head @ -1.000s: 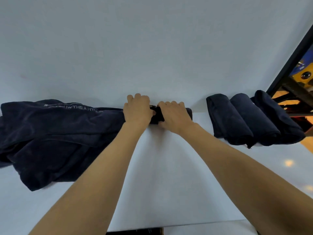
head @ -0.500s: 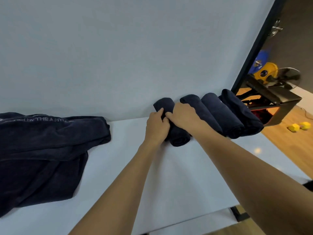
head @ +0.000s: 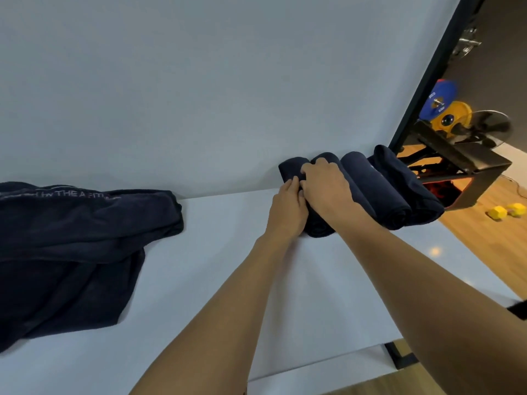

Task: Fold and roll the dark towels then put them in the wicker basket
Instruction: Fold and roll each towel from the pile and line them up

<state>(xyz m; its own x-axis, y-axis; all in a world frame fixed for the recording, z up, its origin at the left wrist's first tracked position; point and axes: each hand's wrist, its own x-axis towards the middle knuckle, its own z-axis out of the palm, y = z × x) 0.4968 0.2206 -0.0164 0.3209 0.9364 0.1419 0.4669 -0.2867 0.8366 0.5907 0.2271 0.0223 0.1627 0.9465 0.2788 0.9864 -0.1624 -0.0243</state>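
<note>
Several rolled dark towels lie side by side at the back right of the white table (head: pixel 199 280), against the wall. The leftmost roll (head: pixel 292 169) is under both my hands: my left hand (head: pixel 286 208) grips its left side and my right hand (head: pixel 325 185) presses on top, also covering part of the roll beside it (head: pixel 326 158). Two more rolls (head: pixel 370 186) (head: pixel 405 186) lie to the right. A heap of unfolded dark towels (head: pixel 71 238) with pale lettering covers the table's left side. No wicker basket is in view.
A plain grey wall (head: pixel 199 81) rises behind the table. Past the table's right edge stand a black frame (head: pixel 422 81), a dark metal bracket (head: pixel 479 166), blue and yellow weight plates (head: pixel 450 112) and yellow objects (head: pixel 507 210) on a wooden floor.
I carried the freshly rolled towel from the table's middle to the right and set it against the other rolls. In the last half second my hands have barely moved on it.
</note>
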